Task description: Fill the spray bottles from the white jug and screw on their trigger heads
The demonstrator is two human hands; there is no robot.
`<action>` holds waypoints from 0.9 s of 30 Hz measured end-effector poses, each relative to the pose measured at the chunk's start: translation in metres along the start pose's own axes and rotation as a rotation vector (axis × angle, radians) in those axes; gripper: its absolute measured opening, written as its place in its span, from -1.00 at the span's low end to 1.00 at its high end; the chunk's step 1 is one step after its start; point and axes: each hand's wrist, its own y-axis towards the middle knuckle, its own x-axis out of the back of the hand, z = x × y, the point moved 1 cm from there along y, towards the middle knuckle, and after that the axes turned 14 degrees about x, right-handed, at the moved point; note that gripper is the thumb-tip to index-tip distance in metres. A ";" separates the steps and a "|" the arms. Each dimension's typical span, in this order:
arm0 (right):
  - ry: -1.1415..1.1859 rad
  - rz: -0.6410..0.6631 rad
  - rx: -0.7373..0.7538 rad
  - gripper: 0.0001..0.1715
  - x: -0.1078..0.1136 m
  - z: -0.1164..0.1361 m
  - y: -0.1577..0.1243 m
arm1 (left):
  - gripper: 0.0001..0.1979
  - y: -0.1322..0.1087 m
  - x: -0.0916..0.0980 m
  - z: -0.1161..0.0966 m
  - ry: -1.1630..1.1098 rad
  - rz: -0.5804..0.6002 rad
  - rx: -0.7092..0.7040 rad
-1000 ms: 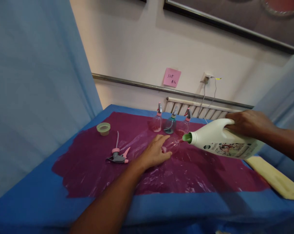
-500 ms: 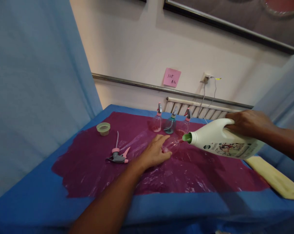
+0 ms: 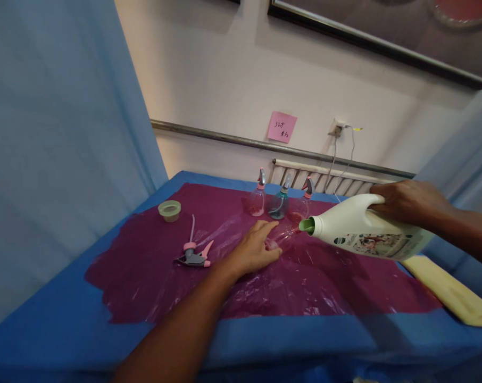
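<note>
My left hand [image 3: 256, 250] is curled around the base of a clear spray bottle body [image 3: 283, 238], which has no sprayer on it and leans with its neck to the right. The neck is close to the green spout of a whitish detergent jug [image 3: 368, 229]; whether they touch I cannot tell. By its handle, my right hand [image 3: 408, 202] grips that jug, tipped almost level with the spout pointing left. A grey and pink trigger sprayer head [image 3: 193, 258] lies left of my left hand, its tube pointing to the back.
Behind my hands stand a clear spray bottle [image 3: 257, 203], a teal one [image 3: 279, 206] and another clear one [image 3: 305, 205]. A small greenish tub [image 3: 169, 211] sits at the left. The yellow cloth [image 3: 450, 287] lies at the right edge. Purple plastic sheeting [image 3: 145, 276] covers the blue table.
</note>
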 end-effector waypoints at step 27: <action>0.003 -0.008 0.036 -0.64 0.002 -0.003 0.001 | -0.22 -0.003 0.003 -0.003 -0.018 0.006 0.002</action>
